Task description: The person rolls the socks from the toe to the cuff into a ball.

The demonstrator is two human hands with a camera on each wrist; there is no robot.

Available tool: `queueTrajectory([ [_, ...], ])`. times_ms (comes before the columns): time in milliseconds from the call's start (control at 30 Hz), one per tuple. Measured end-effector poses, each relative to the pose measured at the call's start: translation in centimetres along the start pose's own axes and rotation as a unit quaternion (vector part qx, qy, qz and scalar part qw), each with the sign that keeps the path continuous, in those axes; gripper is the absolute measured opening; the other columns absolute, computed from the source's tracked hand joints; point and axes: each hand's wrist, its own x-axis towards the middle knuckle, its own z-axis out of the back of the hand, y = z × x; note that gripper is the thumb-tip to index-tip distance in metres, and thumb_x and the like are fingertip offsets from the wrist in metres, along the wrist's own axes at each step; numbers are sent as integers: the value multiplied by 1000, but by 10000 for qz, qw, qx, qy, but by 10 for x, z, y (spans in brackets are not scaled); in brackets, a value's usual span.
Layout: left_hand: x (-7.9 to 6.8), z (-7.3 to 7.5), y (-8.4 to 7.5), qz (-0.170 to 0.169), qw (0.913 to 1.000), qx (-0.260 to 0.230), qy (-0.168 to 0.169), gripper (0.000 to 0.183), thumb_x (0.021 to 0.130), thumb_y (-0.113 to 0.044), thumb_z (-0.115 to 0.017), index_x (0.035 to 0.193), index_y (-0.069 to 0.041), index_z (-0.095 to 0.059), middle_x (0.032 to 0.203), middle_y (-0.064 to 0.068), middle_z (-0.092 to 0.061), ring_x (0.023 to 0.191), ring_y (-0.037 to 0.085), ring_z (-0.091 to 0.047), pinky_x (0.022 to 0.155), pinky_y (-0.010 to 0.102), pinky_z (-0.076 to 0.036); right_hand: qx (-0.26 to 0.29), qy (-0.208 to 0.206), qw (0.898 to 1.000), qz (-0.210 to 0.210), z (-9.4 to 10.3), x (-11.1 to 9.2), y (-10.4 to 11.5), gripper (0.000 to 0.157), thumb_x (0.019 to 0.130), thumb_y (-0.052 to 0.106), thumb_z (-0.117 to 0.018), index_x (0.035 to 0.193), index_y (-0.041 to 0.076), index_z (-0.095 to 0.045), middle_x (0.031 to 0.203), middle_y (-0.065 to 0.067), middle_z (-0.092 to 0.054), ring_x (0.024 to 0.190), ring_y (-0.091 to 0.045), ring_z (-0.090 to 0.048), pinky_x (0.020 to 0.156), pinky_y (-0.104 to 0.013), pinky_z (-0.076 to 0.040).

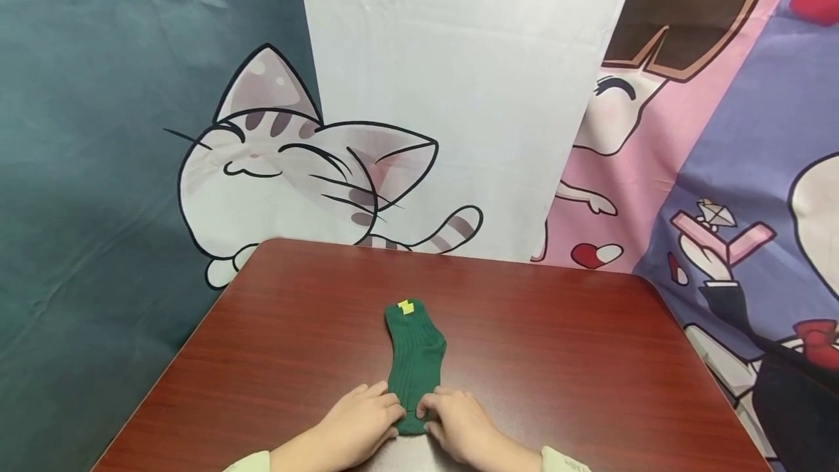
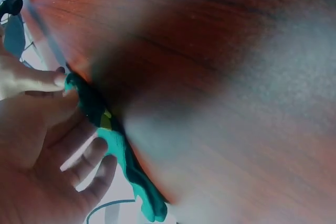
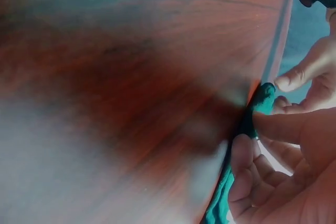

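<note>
A green sock point(image 1: 416, 359) with ribbed knit lies flat on the table, its heel bulging to the right. A small yellow mark point(image 1: 406, 307) shows at its far end. My left hand point(image 1: 363, 421) pinches the left side of the sock's near end. On the opposite side, my right hand point(image 1: 462, 421) holds the right corner of that end between thumb and fingers. In the right wrist view, thumb and fingertips meet on the green fabric point(image 3: 219, 198). The left wrist view shows the sock point(image 2: 123, 156) edge-on, partly hidden behind the fingers.
The reddish-brown wooden table point(image 1: 557, 355) has rounded far corners. Behind it hangs a printed cloth backdrop point(image 1: 459, 93) with a cartoon cat point(image 1: 282, 166) and other cartoon figures. Light-coloured sleeves point(image 1: 252, 462) show at both wrists.
</note>
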Motion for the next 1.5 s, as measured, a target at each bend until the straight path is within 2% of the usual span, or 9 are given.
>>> queueTrajectory([
  [100,-1,1,-1,-39,9997,-14,250,24,88,-40,-76,103,-21,-73,99,-15,-66,86,3,-51,66,21,-42,-78,70,9999,37,0,-2,0,20,82,15,-84,97,23,-73,76,15,-53,64,4,-46,58,-17,-44],
  [233,0,0,-3,43,9993,61,358,27,87,-41,-77,103,-21,-71,98,-14,-66,89,3,-54,71,25,-49,-170,103,9998,39,-1,-2,0,24,81,21,-86,101,23,-73,75,15,-52,62,4,-44,56,-17,-42],
  [600,3,1,-7,126,9989,122,443,26,87,-41,-77,101,-20,-69,93,-11,-62,85,4,-50,71,26,-50,-707,53,9973,185,-6,2,1,22,80,30,-87,96,23,-73,81,13,-60,63,2,-50,54,-18,-44],
  [867,10,4,3,535,9912,-902,802,14,94,-28,-73,102,-15,-72,88,-9,-56,78,3,-46,68,18,-48,-817,-31,9962,311,-3,13,0,7,87,22,-81,89,20,-74,81,13,-57,70,1,-54,60,-16,-47],
  [1033,12,3,14,396,9866,-1372,794,11,97,-24,-69,102,-16,-73,86,-12,-56,76,1,-47,70,18,-47,-764,67,9965,338,-3,15,-3,4,89,19,-77,90,16,-74,84,12,-55,77,-1,-52,67,-17,-48],
  [1133,14,1,21,340,9810,-1740,785,13,98,-23,-67,106,-16,-73,91,-11,-62,83,-1,-56,74,18,-50,-414,201,9988,193,-2,16,-6,5,93,18,-74,93,13,-73,86,10,-58,78,-1,-54,68,-18,-50],
  [1233,18,-2,28,442,9708,-2214,811,13,99,-23,-66,107,-15,-72,95,-10,-66,88,-1,-61,76,19,-53,-27,328,9995,-35,0,18,-9,6,95,17,-71,96,11,-72,87,8,-63,79,-2,-58,69,-21,-52],
  [1400,22,-5,36,819,9479,-2941,906,9,97,-25,-68,96,-16,-65,82,-13,-61,70,-4,-53,66,18,-48,238,409,9979,-444,4,21,-10,5,96,17,-70,95,12,-71,87,7,-68,78,-2,-60,68,-25,-52],
  [1500,23,-6,39,922,9440,-3051,856,10,94,-24,-71,90,-17,-65,75,-15,-59,63,-5,-48,61,18,-45,292,483,9960,-687,5,24,-9,6,95,18,-71,93,13,-67,81,8,-65,72,-2,-57,65,-24,-50],
])
